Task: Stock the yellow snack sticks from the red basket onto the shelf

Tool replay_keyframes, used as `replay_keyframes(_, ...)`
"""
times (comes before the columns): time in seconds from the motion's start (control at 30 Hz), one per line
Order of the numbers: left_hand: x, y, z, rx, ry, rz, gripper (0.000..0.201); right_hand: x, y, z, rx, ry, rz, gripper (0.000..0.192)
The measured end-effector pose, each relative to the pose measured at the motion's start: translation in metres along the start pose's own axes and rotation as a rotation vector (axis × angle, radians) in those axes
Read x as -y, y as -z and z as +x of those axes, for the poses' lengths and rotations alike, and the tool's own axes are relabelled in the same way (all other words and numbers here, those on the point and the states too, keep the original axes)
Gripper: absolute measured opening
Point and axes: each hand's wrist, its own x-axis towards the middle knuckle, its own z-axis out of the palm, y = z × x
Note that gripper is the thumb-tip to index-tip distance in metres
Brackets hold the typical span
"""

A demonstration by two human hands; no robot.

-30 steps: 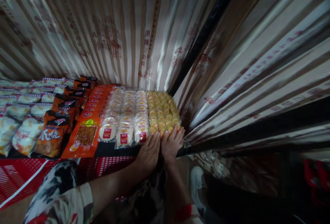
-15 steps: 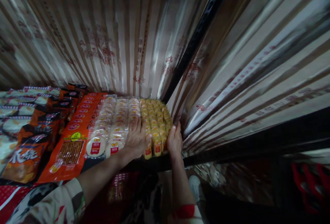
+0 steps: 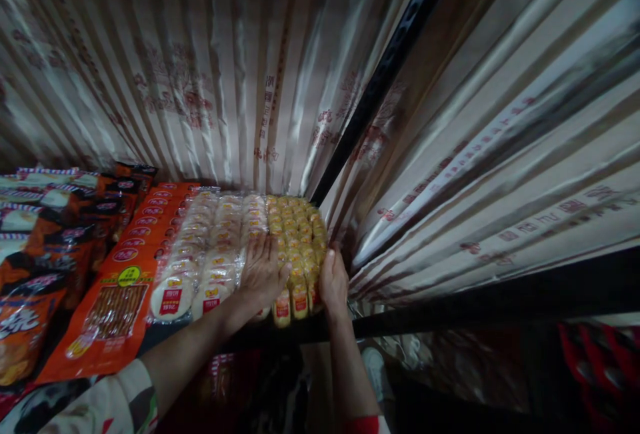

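Observation:
My left hand (image 3: pixel 263 270) lies over the front of a row of white rice crackers (image 3: pixel 255 208) in clear wrappers, its fingers stretched out and the thumb reaching onto the yellow-wrapped snack packs (image 3: pixel 296 254). Those yellow packs stand in tight rows between my two hands. Against their right side rests my right hand (image 3: pixel 333 281), with its fingers extended along the end row. Further rows of rice crackers (image 3: pixel 171 295) with red labels are to the left of my left hand. My right palm and some fingertips are hidden.
Orange bags of stick snacks (image 3: pixel 117 304) and black-and-orange snack bags (image 3: pixel 30 321) fill the left of the shelf. Behind hangs a pleated printed curtain (image 3: pixel 215 74). A black metal post (image 3: pixel 373 91) rises at the corner, and a dark rail (image 3: pixel 450 307) runs right. A shoe (image 3: pixel 373 362) shows below.
The view has shifted slightly, so the shelf's snacks appear further left and lower. Both hands keep about the same places against the packs.

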Motion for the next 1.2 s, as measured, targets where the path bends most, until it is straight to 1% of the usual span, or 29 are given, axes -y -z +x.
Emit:
replay_keyframes(0.1,-0.002,0.004,0.005,0.014,0.011,0.004,0.054,0.007,0.005,0.013,-0.02,-0.038,-0.041,0.071)
replay_keyframes(0.17,-0.002,0.005,0.008,0.016,0.008,0.018,0.055,0.009,0.005,0.023,-0.011,-0.06,-0.064,0.071)
replay_keyframes(0.3,0.0,0.002,0.012,0.027,-0.001,0.056,0.059,0.008,-0.001,0.037,0.13,-0.145,-0.102,0.07)
replay_keyframes(0.37,0.0,0.0,0.012,0.027,-0.009,0.063,0.06,0.005,-0.005,0.039,0.166,-0.156,-0.103,0.07)
replay_keyframes(0.53,0.001,-0.008,0.011,0.027,0.005,0.082,0.06,-0.001,-0.008,0.038,0.145,-0.089,-0.035,0.072)
replay_keyframes(0.63,0.002,-0.012,0.01,0.004,-0.009,0.1,0.06,-0.002,-0.007,0.038,0.15,-0.027,-0.037,0.071)
replay_keyframes(0.77,0.003,-0.013,0.01,-0.03,-0.023,0.103,0.06,-0.003,-0.007,0.041,0.111,0.101,-0.177,0.067)
replay_keyframes(0.83,0.002,-0.012,0.01,-0.033,-0.025,0.104,0.06,-0.003,-0.006,0.044,0.096,0.121,-0.249,0.068)
replay_keyframes(0.9,0.002,-0.011,0.01,-0.026,-0.023,0.108,0.06,-0.002,-0.004,0.049,0.125,0.084,-0.254,0.072)
replay_keyframes(1.0,0.001,-0.01,0.01,-0.013,-0.015,0.115,0.06,0.0,0.001,0.058,0.162,-0.023,-0.177,0.072)
replay_keyframes(1.1,0.001,-0.011,0.01,-0.015,-0.006,0.114,0.059,0.001,0.004,0.066,0.119,-0.101,-0.115,0.068)
replay_keyframes(1.2,0.002,-0.012,0.01,-0.022,-0.006,0.11,0.058,0.0,0.003,0.071,0.069,-0.094,-0.059,0.065)
